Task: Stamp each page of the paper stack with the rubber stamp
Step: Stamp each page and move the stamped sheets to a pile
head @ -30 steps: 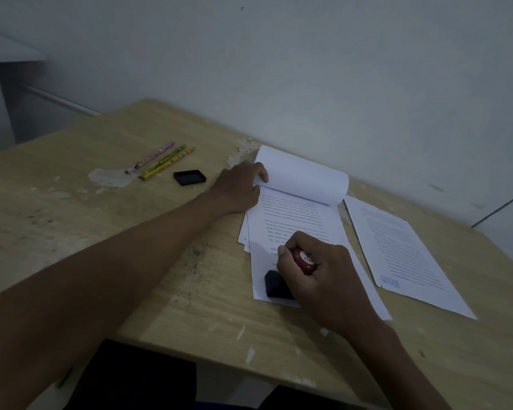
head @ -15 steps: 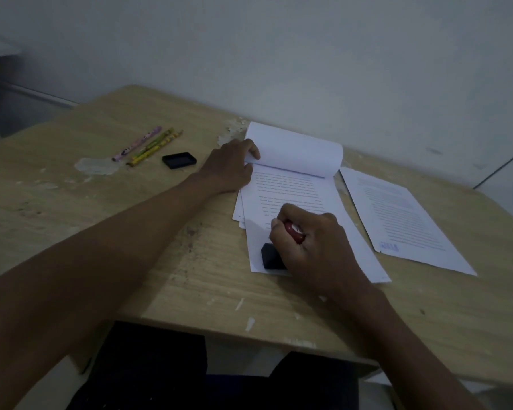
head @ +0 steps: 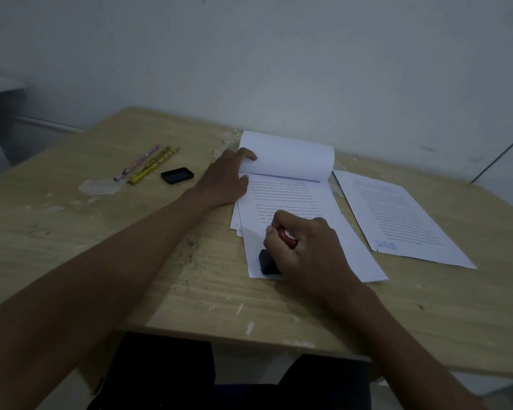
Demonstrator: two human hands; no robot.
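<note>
A stack of white printed pages (head: 290, 196) lies on the wooden table (head: 101, 232). Its upper sheets are rolled back toward the wall in a curl (head: 290, 156). My left hand (head: 225, 179) holds that curl at its left edge, fingers hooked over it. My right hand (head: 305, 247) grips the rubber stamp (head: 268, 261), which has a red handle and a black base. The base presses down on the lower left corner of the exposed page. Much of the stamp is hidden by my fingers.
A separate printed sheet (head: 397, 217) with a blue stamp mark near its lower left lies to the right of the stack. A black ink pad (head: 177, 175) and three pencils (head: 145, 165) lie at the table's left. A white wall stands just behind the table.
The camera view has shifted a little. The stamp stays pressed on the page's lower left corner, and my left hand keeps holding the rolled sheets back.
</note>
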